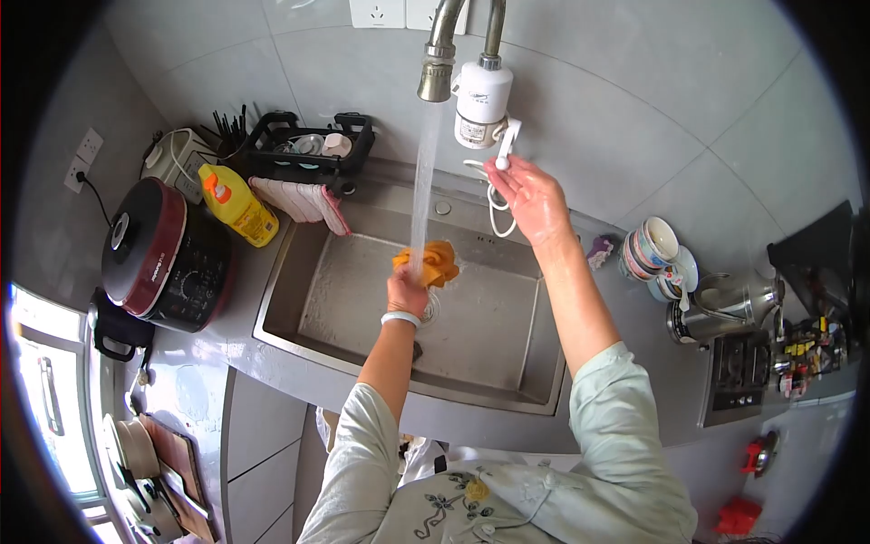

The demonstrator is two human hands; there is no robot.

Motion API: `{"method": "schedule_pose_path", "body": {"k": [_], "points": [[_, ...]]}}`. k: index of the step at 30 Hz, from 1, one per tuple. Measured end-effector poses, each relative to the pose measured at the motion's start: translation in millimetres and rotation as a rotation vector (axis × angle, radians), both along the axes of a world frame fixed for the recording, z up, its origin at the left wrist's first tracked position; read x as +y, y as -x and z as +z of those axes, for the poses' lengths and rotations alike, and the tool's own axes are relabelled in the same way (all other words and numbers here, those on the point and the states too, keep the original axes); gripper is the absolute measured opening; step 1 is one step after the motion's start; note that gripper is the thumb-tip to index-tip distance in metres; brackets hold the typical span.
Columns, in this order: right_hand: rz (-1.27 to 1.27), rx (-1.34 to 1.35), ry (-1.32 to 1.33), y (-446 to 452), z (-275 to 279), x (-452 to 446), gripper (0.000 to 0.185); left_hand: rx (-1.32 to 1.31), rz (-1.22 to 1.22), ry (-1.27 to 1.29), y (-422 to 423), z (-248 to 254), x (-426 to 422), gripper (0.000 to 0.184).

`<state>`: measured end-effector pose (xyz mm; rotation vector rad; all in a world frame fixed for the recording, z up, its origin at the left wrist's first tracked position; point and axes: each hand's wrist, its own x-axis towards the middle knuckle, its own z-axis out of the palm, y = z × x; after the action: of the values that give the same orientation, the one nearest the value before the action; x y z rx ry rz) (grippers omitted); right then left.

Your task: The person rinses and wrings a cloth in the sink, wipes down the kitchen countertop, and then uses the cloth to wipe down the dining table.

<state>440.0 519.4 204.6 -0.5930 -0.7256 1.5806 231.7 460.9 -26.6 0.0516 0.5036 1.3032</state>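
My left hand [408,292] is closed on an orange cloth [439,263] low over the steel sink [362,313]. A stream of water [425,181] falls from the metal spout [435,80] onto the cloth and hand. My right hand [533,201], wet and raised above the sink's back right, has its fingers stretched out at the white lever [505,150] of the white faucet heater [483,98]. The fingertips touch or nearly touch the lever. A white cord [495,218] hangs behind that hand.
Left of the sink are a yellow bottle [240,207], a dark red cooker [163,258], a pink cloth [299,201] and a black rack [308,163]. To the right stand stacked bowls [654,245], a metal kettle [725,306] and a stove [736,376].
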Motion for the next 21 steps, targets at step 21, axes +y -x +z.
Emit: {"method": "schedule_pose_path", "body": {"k": [21], "points": [[0.61,0.061,0.549,69.0,-154.6,-128.4,0.035,1.702,-0.524,-0.482,23.5,18.1,-47.3,0.048]]}}
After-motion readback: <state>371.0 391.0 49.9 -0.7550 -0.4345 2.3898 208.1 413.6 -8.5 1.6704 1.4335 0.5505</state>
